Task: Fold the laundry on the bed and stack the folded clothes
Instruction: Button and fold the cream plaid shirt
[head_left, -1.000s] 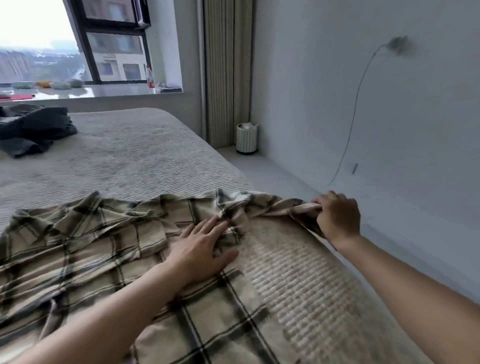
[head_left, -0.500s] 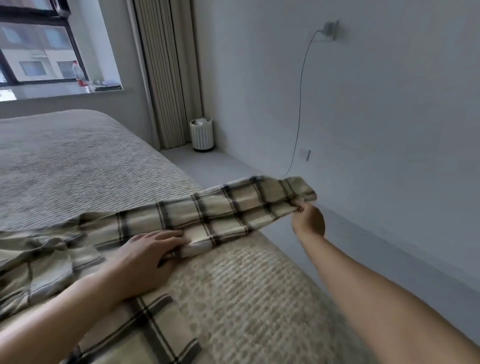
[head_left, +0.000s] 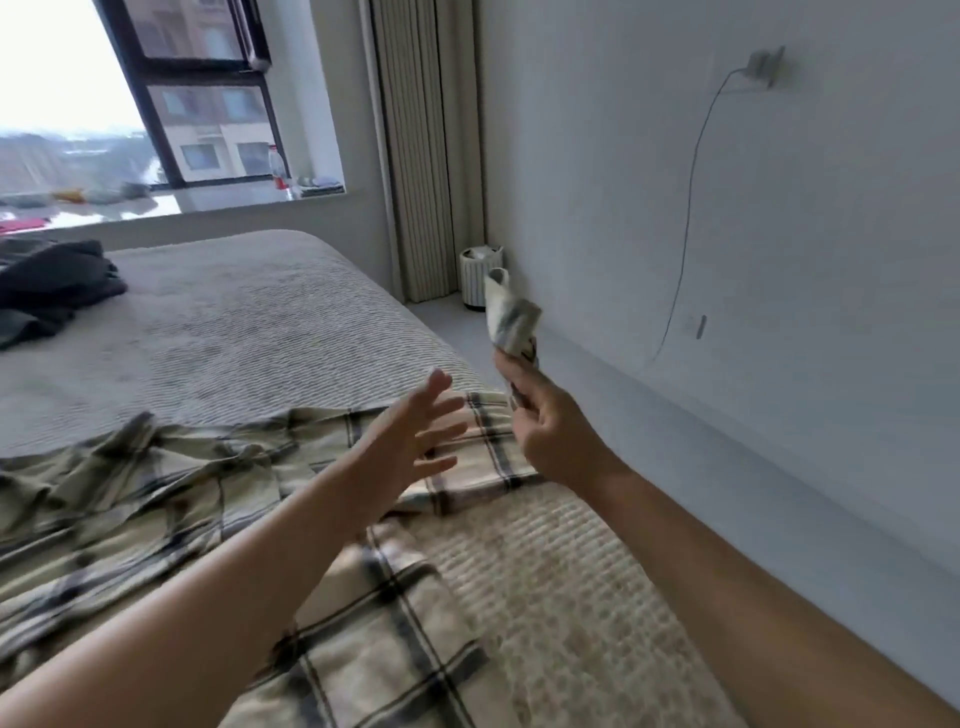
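Note:
A beige plaid shirt lies spread and rumpled across the near part of the bed. My right hand pinches the end of the shirt's sleeve and holds it up off the bed, the cuff standing above my fingers. My left hand hovers open over the shirt just left of the right hand, fingers spread, touching nothing that I can see. A pile of dark clothes sits at the far left of the bed.
The bed's right edge runs close to a white wall, with a narrow strip of floor between. A small white bin stands in the corner by the curtain. A cable hangs from a wall plug. The window sill holds a bottle and small items.
My right hand has lifted the sleeve end up and back toward the bed. My left hand has come off the shirt and now hovers open. The view has swung left.

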